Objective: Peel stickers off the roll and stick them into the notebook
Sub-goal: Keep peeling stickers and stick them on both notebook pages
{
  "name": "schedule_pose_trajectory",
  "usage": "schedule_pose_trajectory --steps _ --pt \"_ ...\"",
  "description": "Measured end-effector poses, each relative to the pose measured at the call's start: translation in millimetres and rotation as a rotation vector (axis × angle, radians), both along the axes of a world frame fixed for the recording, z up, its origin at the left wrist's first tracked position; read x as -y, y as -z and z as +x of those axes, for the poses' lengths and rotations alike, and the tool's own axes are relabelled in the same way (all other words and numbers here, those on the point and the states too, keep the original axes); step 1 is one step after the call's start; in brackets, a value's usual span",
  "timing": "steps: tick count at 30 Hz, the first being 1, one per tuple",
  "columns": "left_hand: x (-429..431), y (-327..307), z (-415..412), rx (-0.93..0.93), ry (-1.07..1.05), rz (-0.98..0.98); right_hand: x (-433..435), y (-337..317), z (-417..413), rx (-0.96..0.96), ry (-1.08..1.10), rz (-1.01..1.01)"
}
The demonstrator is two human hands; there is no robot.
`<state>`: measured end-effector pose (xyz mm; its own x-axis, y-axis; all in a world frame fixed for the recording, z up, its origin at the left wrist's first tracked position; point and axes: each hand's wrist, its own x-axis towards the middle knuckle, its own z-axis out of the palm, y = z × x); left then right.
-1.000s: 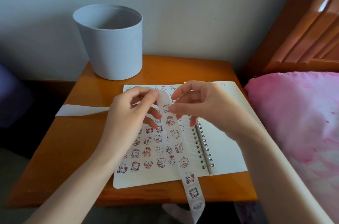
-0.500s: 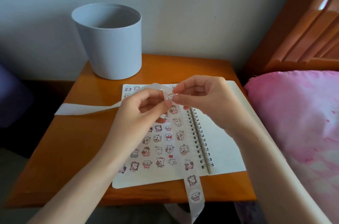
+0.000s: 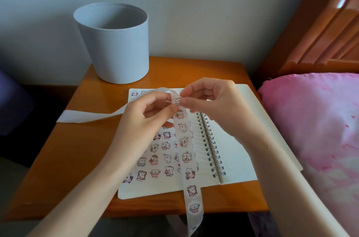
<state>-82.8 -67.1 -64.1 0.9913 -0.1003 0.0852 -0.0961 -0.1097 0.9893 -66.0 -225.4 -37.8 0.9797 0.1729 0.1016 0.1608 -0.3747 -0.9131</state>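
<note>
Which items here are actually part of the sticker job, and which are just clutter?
In use: sticker strip, pinched by left hand and right hand; open notebook; stickers on its left page.
Lying about: grey bin; wooden table; pink bedding; headboard.

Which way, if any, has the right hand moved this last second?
Yes. The right hand moved toward the wall: its knuckles now lie past the far edge of the notebook, which they barely reached before.
</note>
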Motion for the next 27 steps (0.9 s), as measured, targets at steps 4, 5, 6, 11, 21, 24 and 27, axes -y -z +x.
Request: schedule_pose_trajectory --steps 4,5,6,11,21,24,27 --pt "1 0 -1 -0.027 -0.010 -0.011 0 1 1 0.019 0.006 -0.024" --pt "2 0 -1 -0.038 -0.019 -0.020 0 1 1 0.024 0.005 -0.035" --pt "2 1 -1 -0.046 -0.032 -0.026 0 2 1 0.027 0.002 -0.046" --pt "1 2 -1 -0.065 -0.080 -0.020 0 2 1 0.034 -0.004 -0.133" --pt "-1 9 2 -0.118 -0.108 0.020 2 -1 1 0.079 -0.025 -0.299" --pt "0 9 3 -0.119 -0.098 0.015 3 -7 -1 0.055 -0.055 -0.200" --pt "-1 8 3 -0.121 -0.109 -0.004 13 -10 4 0.034 -0.016 -0.070"
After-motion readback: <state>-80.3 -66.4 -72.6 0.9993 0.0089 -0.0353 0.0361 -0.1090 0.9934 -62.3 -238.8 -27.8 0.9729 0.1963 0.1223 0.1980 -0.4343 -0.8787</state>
